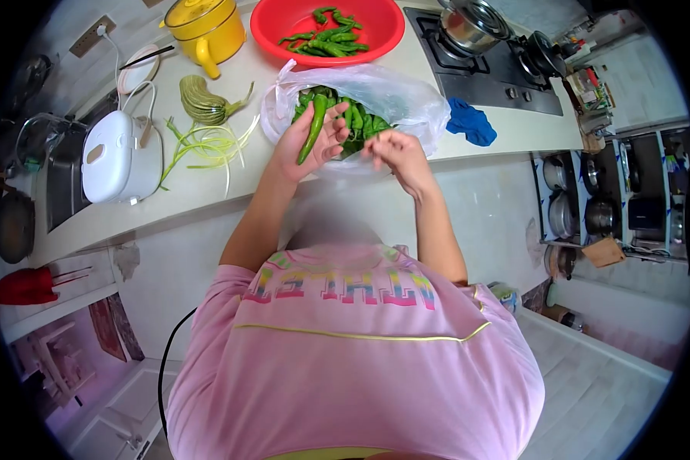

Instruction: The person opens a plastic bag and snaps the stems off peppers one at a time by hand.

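Observation:
A long green chili pepper [314, 130] lies across the palm of my left hand [293, 150], held by the thumb side while the other fingers are loosely spread. To its right, my right hand [403, 158] is bent at the wrist with its fingers curled and pinched together; whether anything small is between them I cannot make out. Both hands are over the near side of a clear plastic bag [414, 100], which lies open with many green peppers [358, 119] inside. Behind the bag, a red basin [272, 34] holds several more green peppers [331, 42].
Left on the counter [241, 92] are a striped green squash [199, 100], pale green stalks [215, 143], a white appliance [123, 157] and a yellow pot [207, 31]. A blue cloth [470, 123] lies right of the bag, before the gas stove [506, 88] with a steel pot [475, 27].

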`<state>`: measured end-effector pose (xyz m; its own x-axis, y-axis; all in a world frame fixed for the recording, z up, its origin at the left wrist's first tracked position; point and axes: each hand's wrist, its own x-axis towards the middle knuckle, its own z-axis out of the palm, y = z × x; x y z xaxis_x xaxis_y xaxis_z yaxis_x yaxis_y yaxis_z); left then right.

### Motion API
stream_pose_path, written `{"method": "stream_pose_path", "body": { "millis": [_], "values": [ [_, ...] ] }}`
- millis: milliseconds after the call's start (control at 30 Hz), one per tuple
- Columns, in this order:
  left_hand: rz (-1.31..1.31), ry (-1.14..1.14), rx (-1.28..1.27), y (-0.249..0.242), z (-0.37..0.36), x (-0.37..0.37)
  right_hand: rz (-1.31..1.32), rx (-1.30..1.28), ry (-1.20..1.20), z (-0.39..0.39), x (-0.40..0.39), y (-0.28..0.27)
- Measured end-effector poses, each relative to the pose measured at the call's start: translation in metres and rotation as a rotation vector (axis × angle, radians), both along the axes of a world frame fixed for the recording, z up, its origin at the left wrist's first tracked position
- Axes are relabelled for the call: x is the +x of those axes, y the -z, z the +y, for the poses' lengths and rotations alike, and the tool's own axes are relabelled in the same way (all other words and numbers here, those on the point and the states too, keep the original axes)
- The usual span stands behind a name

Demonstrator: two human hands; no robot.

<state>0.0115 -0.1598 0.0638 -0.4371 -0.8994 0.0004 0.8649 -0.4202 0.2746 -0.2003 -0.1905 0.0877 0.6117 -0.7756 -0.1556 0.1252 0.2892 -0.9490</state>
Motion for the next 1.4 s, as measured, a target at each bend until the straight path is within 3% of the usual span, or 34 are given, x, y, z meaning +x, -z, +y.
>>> {"method": "stream_pose_path", "body": {
  "millis": [33, 167, 400, 500, 633, 833, 967, 1067, 1233, 1400],
  "values": [
    [0.13, 0.063, -0.073, 0.006, -0.003, 0.002, 0.123, -0.113, -0.106, 0.004, -0.006, 0.003],
    [-0.003, -0.008, -0.012, 0.007, 0.0, 0.0, 0.263, -0.157, -0.363, 0.026, -0.019, 0.024],
    [-0.047, -0.026, -0.025, 0.006, -0.001, -0.003, 0.526, -0.631, -0.478, 0.04, -0.02, 0.038],
    [-0.125, -0.049, -0.016, 0.003, 0.0, -0.006, 0.532, -0.282, -0.336, 0.037, -0.011, 0.032],
    [-0.305, -0.115, 0.043, -0.007, 0.004, -0.013, 0.231, -0.191, 0.094, 0.037, 0.024, 0.009],
    [-0.523, -0.241, -0.117, -0.008, 0.008, -0.019, 0.086, -0.095, 0.153, 0.034, 0.06, 0.023],
    [-0.372, -0.225, -0.023, -0.006, 0.013, -0.017, 0.146, -0.181, 0.215, 0.038, 0.065, 0.03],
    [-0.275, -0.238, 0.016, -0.007, 0.015, -0.016, 0.367, -0.456, 0.356, 0.049, 0.071, 0.015],
    [0.129, -0.293, -0.056, -0.01, 0.014, -0.007, 0.224, -0.581, 0.377, 0.055, 0.082, -0.01],
    [0.179, -0.293, -0.099, -0.023, 0.016, -0.004, 0.207, -0.614, 0.309, 0.057, 0.081, -0.024]
  ]
}}
